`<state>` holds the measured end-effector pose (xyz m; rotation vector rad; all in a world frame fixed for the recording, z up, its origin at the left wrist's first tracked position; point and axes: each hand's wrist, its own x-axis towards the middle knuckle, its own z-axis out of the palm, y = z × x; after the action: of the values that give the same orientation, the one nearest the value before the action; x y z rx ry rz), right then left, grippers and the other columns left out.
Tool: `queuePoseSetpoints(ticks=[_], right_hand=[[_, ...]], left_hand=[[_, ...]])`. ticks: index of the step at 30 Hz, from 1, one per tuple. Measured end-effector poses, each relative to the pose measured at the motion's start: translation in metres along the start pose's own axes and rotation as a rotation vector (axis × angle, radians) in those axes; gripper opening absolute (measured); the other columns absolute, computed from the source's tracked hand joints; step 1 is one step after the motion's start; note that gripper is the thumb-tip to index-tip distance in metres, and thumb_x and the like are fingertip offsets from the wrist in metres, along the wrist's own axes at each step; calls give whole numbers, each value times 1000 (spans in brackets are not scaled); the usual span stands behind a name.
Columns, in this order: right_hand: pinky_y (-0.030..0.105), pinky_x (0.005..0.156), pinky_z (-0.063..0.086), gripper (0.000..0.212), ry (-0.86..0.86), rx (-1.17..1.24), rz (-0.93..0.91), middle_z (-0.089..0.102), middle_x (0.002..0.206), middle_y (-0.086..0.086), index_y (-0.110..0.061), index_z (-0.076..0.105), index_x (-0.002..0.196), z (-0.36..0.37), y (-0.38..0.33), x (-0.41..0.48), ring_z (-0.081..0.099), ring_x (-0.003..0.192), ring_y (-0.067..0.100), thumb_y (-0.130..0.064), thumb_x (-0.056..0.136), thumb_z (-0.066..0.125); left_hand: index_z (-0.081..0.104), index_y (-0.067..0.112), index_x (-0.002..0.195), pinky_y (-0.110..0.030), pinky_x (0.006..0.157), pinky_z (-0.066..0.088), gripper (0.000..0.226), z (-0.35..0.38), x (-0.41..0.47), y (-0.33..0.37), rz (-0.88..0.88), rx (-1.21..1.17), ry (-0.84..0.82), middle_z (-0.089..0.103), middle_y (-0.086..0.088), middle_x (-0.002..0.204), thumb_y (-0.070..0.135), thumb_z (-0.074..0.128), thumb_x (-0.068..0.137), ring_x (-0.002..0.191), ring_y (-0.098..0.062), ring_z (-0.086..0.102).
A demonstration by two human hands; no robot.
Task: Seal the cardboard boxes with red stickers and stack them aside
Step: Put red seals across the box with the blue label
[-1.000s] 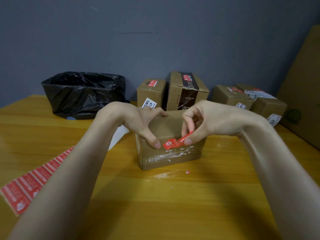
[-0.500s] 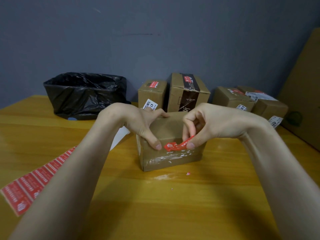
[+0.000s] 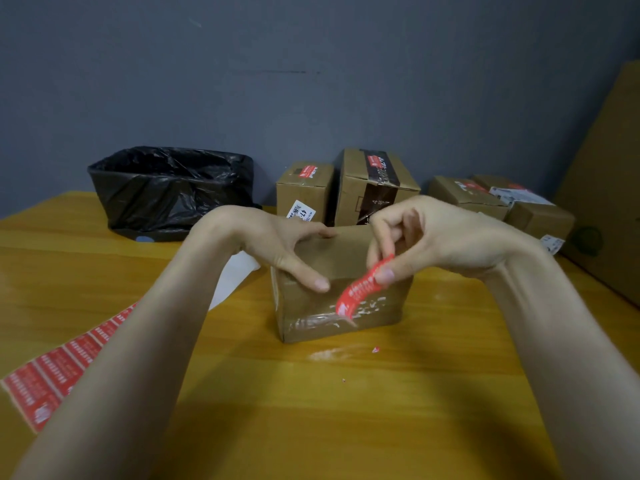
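Right hand (image 3: 446, 237) pinches the red sticker (image 3: 360, 292) by its top; left hand (image 3: 273, 240) grips the box (image 3: 304, 313), thumb on its front. Sticking step, I'd judge: next, press it flat. Brown taped box, mid-tabletop (image 3: 346, 410); sealed boxes (image 3: 374, 181) at twelve to two o'clock.

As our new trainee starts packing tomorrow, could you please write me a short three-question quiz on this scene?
1. True or false: the right hand pinches a red paper sticker.
2. The left hand is: A pointing upward; B holding the brown cardboard box steady; C hanging idle.
3. Fill in: the strip of spare red stickers lies on the yellow wooden table's ____ side, by the person's own sides.
Key: 1 true; 2 B; 3 left.
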<state>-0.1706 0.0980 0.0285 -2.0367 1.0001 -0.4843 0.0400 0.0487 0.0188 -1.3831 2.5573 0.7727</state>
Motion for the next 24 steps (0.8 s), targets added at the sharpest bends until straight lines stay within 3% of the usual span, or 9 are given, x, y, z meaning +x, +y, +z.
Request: queuePoseSetpoints(ticks=[3,6,10,14,21,24], right_hand=[[18,58,51,25,153,395,-80,65,61,8,-8,53,63,0,-5,-1,65,61,12,5,64,74],[19,62,49,20,293,463,-84,63,58,5,-9,51,69,2,-1,3,63,61,11,-6,62,69],[24,68,47,17,395,523,-138,65,65,3,-11,52,75,1,-5,2,62,66,11,-10,66,66],[21,66,50,18,439,547,-161,65,69,1,-14,51,78,1,-7,1,62,70,10,-12,68,66],[20,64,46,15,419,669,-163,60,70,2,-15,53,77,9,-13,6,58,64,9,-9,68,64],[23,65,44,11,405,744,-128,61,68,3,-13,56,75,14,-15,10,57,62,9,-10,68,63]], left_hand=[[47,29,134,-22,105,32,105,-4,-8,2,179,-158,169,49,13,136,93,41,51,126,-2,43],[65,17,107,-16,94,45,65,-10,-19,18,340,-422,337,68,4,110,67,34,80,104,-4,62],[68,14,83,-13,71,52,31,-18,-33,31,383,-483,508,73,0,81,41,62,69,79,-6,68],[64,10,83,-20,72,57,13,-24,-41,26,355,-450,555,72,-5,85,14,72,73,84,-8,69],[69,11,84,-11,69,50,14,-22,-46,30,436,-299,564,69,4,75,1,71,76,74,-3,65],[69,8,79,-11,67,48,12,-22,-46,29,508,-315,597,70,-5,79,-3,70,76,74,-5,65]])
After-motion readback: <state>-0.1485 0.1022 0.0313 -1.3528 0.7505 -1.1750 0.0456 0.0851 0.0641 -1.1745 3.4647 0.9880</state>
